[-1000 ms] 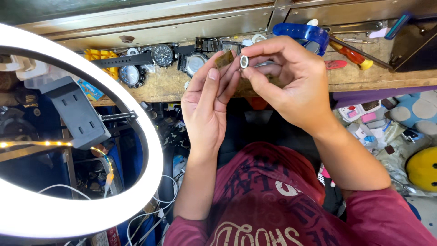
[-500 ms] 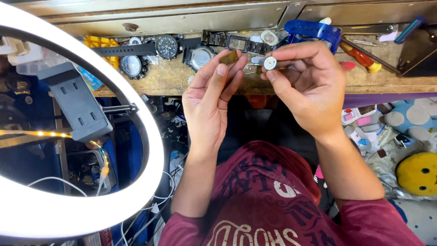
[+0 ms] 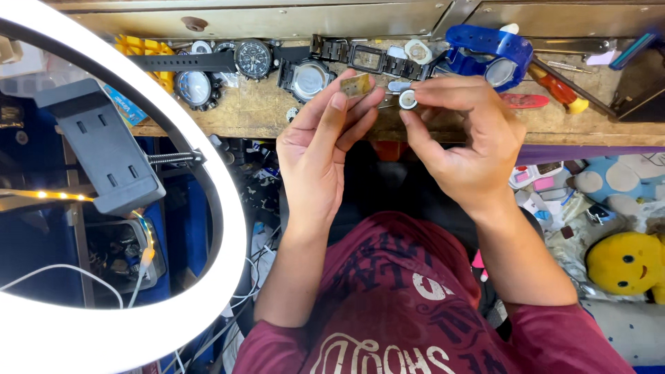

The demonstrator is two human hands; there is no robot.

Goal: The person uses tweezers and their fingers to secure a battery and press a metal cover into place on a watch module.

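Note:
My left hand pinches a small flat brass-coloured rectangular part between thumb and fingertips, just over the near edge of the wooden workbench. My right hand holds a small round silver-and-white part between thumb and forefinger, a few centimetres right of the brass part. Both hands hover above the bench edge, close together. A thin metal tool lies on the bench just behind the fingertips.
Several watches lie along the bench: a black strap watch, a round case, a metal bracelet watch, a blue watch. A red-handled screwdriver lies right. A white ring light with phone holder fills the left.
The two hands have drawn slightly apart; the right hand with the round part shifted right and the left hand now shows the brass part at its fingertips. The view moved closer to the bench.

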